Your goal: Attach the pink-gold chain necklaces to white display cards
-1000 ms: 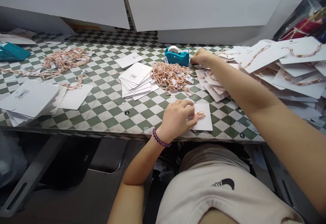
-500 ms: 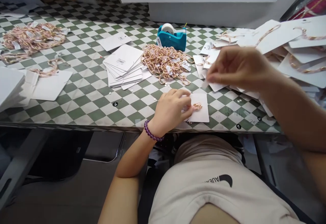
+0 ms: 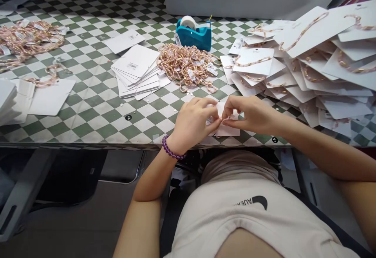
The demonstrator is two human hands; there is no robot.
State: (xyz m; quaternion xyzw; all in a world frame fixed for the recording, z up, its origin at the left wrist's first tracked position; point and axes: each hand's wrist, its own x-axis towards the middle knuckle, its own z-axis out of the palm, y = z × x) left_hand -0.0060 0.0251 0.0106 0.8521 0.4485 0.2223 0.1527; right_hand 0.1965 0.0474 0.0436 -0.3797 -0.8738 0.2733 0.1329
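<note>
A small white card lies at the table's front edge under both hands. My left hand, with a purple bead bracelet at its wrist, bends over the card's left part. Its thumb and forefinger are closed at a pink-and-gold beaded bracelet, now mostly hidden by the fingers. From the other side my right hand pinches at the card, fingertips almost touching the left ones. The small translucent piece of tape it held is hidden there.
A teal tape dispenser stands behind a heap of beaded bracelets. Blank cards are stacked left of it. On the right, cards with bracelets are piled up. Another bracelet heap lies far left, near more cards.
My right hand has come down and left from above the card pile to the small card, bringing the piece of tape. My left hand has stayed on the card.
</note>
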